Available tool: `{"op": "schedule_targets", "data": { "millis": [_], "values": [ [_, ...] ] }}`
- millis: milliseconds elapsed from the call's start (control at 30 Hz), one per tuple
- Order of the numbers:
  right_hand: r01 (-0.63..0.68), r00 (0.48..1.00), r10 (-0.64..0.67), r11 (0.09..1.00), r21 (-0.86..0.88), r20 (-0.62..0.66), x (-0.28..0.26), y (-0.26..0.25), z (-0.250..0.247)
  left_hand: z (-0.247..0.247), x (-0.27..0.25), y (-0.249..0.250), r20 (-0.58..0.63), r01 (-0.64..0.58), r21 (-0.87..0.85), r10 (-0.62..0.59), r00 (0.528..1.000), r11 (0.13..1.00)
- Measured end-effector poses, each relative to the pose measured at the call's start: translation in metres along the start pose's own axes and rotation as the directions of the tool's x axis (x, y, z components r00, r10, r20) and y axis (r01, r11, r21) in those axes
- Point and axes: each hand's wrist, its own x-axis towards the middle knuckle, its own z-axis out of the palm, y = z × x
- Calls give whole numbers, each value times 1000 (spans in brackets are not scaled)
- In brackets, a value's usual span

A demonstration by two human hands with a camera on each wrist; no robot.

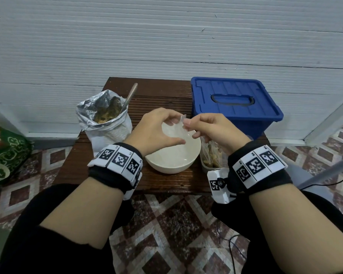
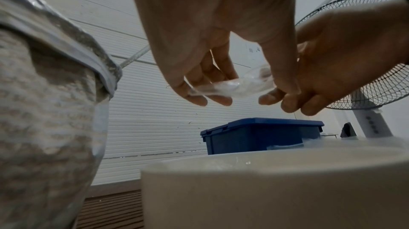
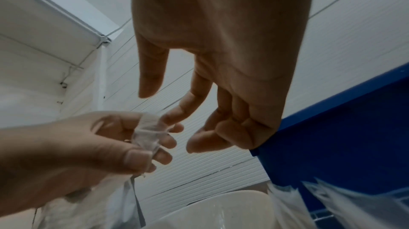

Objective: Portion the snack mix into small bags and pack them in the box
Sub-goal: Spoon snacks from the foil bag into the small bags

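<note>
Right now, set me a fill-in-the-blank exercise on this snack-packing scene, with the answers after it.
1. The left hand pinches a small clear bag above the white ____.
2. The lid of the blue box is ____.
3. A metal ____ stands in the foil snack bag.
4. The right hand is at the clear bag's ____ edge.

Missing words: bowl; closed; spoon; top

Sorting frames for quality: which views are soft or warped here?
Head view: sharp, wall lines bowed by the wide lens. Left wrist view: snack bag and bowl blurred up close. Right wrist view: left hand soft, lighting dim.
</note>
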Motion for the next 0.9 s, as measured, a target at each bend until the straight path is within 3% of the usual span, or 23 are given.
{"op": "schedule_targets", "data": {
  "millis": [100, 333, 767, 900],
  "values": [
    [62, 998, -63, 995, -79, -7, -2, 0, 5, 1, 0, -1, -8, -34, 29, 34, 999, 999],
    [-43, 999, 42, 997, 61, 11, -1, 1, 4, 1, -1, -1, -1, -36, 10, 36, 999, 999],
    [26, 995, -39, 991, -132, -95, 0, 0, 8, -1, -2, 3, -77, 44, -115, -53, 996, 992],
    [62, 998, -64, 993, -97, -15, 1, 3, 11, 2, -1, 3, -21, 126, -217, -134, 991, 968]
  ]
}}
